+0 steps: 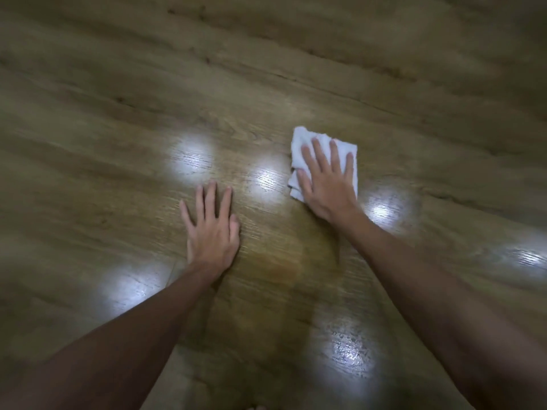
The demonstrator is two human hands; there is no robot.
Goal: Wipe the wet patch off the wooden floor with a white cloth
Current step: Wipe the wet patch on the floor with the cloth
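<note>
A folded white cloth (302, 143) lies flat on the wooden floor (118, 128), right of centre. My right hand (325, 182) presses down on it with straight, spread fingers and covers most of it. My left hand (211, 229) rests flat on the bare boards to the left, fingers straight, holding nothing. A wet, speckled sheen (350, 353) shows on the floor near my right forearm, and a darker damp-looking area (281, 261) lies between my arms.
Several bright light reflections (191, 158) glare on the glossy planks around both hands. Board seams (325, 84) run diagonally across the floor. The picture is blurred toward its edges.
</note>
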